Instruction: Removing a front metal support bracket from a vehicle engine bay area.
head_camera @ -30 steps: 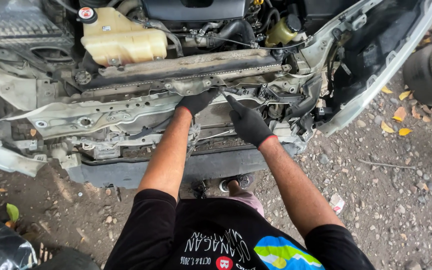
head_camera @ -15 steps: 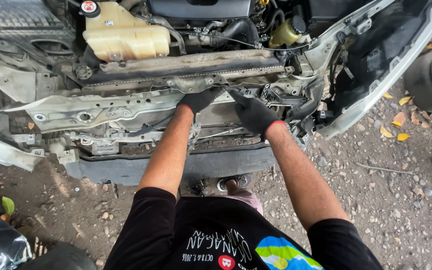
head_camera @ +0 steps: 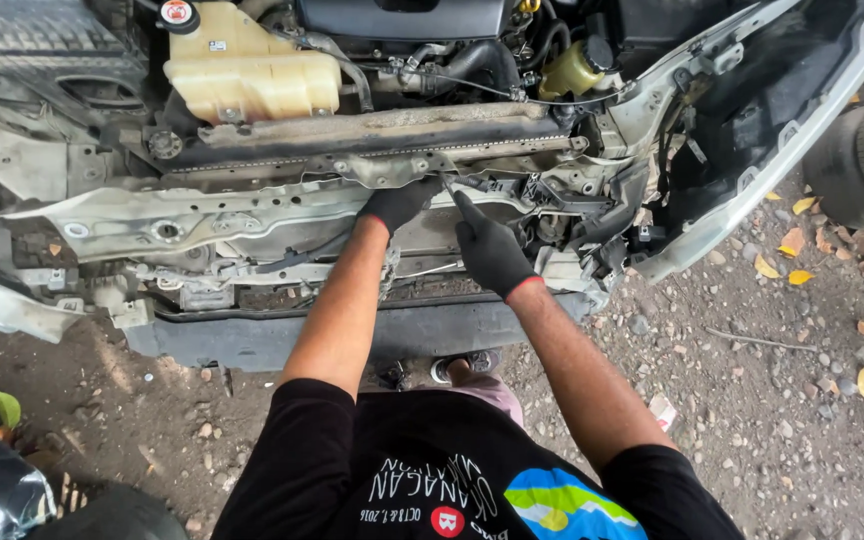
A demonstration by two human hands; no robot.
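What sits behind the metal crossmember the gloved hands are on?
Behind the crossmember: the radiator's top edge, a cream coolant tank and hoses. The left hand and right hand cover its middle.

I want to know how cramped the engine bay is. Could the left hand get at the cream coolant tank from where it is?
Probably yes. The left hand rests on the metal crossmember, and the coolant tank sits up and to the left of it, uncovered on top, with only the dirty radiator top between them.
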